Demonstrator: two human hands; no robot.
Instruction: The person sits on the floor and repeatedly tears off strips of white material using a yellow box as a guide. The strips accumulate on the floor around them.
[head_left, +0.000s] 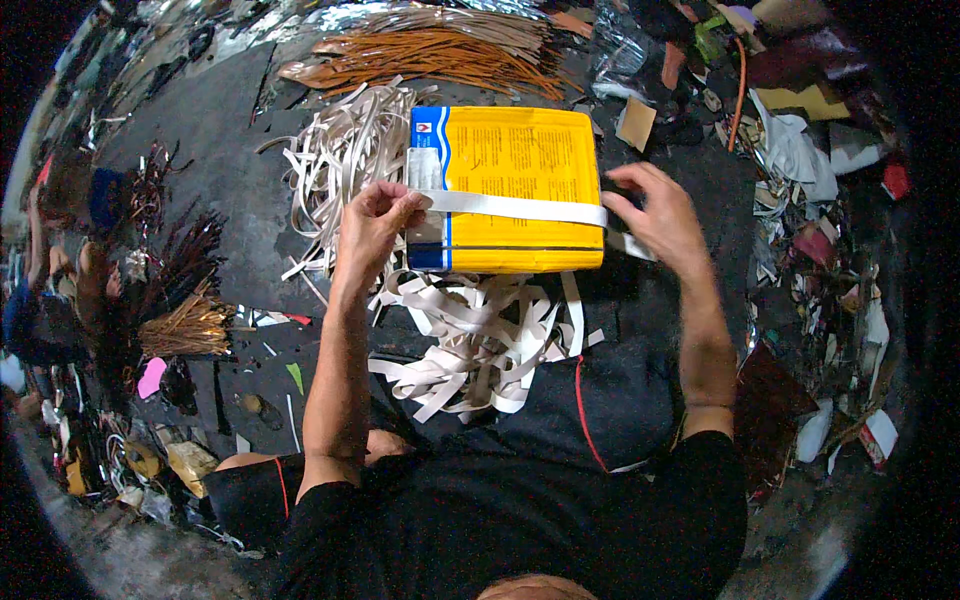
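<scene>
A flat white strip lies across a yellow and blue box in front of me. My left hand pinches the strip at the box's left side. By the right edge of the box, my right hand has its thumb and fingers apart, with the thumb close to where the strip reaches the edge. A short white strip end shows below that hand; I cannot tell if it belongs to the same strip.
Loose cream strips are heaped left of the box, and a tangle of white strips lies nearer me. Beyond are orange-brown strip bundles. A brown bundle lies left; scraps litter the right.
</scene>
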